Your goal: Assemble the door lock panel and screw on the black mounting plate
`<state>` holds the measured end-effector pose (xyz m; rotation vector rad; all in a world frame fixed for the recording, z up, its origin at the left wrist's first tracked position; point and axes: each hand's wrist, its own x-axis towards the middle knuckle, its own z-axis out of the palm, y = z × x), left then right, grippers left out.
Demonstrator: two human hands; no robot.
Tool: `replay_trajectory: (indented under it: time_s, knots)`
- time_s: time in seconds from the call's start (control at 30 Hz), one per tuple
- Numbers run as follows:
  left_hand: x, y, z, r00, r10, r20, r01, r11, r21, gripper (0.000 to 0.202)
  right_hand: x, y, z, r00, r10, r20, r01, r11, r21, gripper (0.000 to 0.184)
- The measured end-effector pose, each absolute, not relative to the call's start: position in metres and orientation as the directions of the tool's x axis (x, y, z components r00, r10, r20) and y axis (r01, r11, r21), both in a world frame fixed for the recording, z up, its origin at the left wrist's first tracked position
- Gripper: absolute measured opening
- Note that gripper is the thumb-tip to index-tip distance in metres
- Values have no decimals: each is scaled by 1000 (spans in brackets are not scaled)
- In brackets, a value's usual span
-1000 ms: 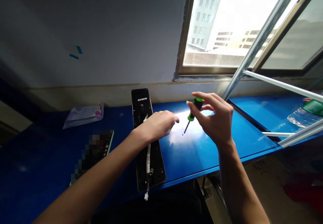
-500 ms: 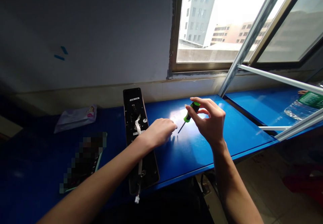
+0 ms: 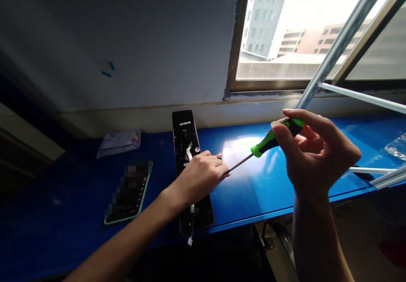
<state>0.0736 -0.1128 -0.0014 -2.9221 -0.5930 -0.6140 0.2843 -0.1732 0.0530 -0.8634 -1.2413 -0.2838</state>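
Note:
My right hand (image 3: pixel 312 153) is closed around the green and black handle of a screwdriver (image 3: pixel 269 140), held above the blue table (image 3: pixel 260 189) with the shaft slanting down to the left. My left hand (image 3: pixel 201 176) pinches something small at the screwdriver's tip; a small metal piece shows at its fingers. Under my left hand lies a long black panel (image 3: pixel 187 146) with a white cable along it, its near end overhanging the table's front edge.
A phone in a pale green case (image 3: pixel 128 193) lies left of the panel. A white packet (image 3: pixel 119 142) sits near the wall. A metal frame bar (image 3: pixel 345 32) rises at the right beside the window, and a plastic bottle (image 3: pixel 396 146) lies at the far right.
My right hand has risen and tilted the screwdriver flatter, and its tip now meets my left fingers. My left hand has closed into a pinch beside the panel.

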Motion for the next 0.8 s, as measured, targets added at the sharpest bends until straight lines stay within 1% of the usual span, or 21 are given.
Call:
replay_trajectory:
  time_s: [0.1, 0.17, 0.23, 0.3, 0.4, 0.47, 0.5, 0.53, 0.6, 0.67, 0.7, 0.73, 0.8]
  knots:
    - [57, -118, -8, 739, 256, 623, 337, -941, -14, 27, 277, -177, 60, 368, 208, 906, 582, 708, -400, 30]
    - [50, -122, -11, 640, 247, 728, 310, -949, 50, 19, 273, -178, 62, 380, 193, 905, 568, 723, -393, 30]
    - [46, -127, -14, 553, 293, 780, 281, -947, 156, 7, 268, -177, 63, 385, 190, 903, 548, 740, -389, 31]
    - [44, -132, -17, 470, 388, 793, 258, -919, 298, 2, 264, -173, 62, 407, 183, 895, 525, 755, -393, 30]
    - [41, -140, -22, 356, 575, 737, 226, -818, 529, 6, 258, -167, 59, 454, 188, 871, 504, 752, -425, 24]
    - [39, -143, -23, 315, 671, 671, 221, -739, 636, 6, 256, -164, 56, 478, 206, 854, 492, 743, -454, 23]
    - [37, -144, -24, 305, 701, 644, 231, -711, 664, 6, 255, -163, 55, 483, 220, 847, 483, 740, -468, 23]
    - [36, -145, -24, 297, 720, 628, 248, -693, 677, 6, 254, -163, 54, 482, 243, 842, 474, 736, -484, 23]
    - [33, -146, -24, 277, 744, 608, 303, -668, 680, 5, 253, -163, 53, 425, 344, 838, 450, 723, -525, 26]
    - [30, -146, -24, 243, 767, 594, 372, -639, 673, 5, 251, -166, 54, 276, 491, 826, 417, 713, -563, 42]
    - [29, -145, -24, 227, 773, 592, 407, -628, 664, 6, 249, -167, 55, 199, 545, 815, 404, 712, -575, 51]
    - [29, -145, -25, 213, 772, 598, 441, -623, 647, 8, 247, -168, 56, 142, 575, 806, 393, 714, -579, 58]
    - [27, -145, -28, 213, 748, 628, 492, -638, 593, 10, 241, -170, 57, 99, 577, 811, 377, 732, -567, 63]
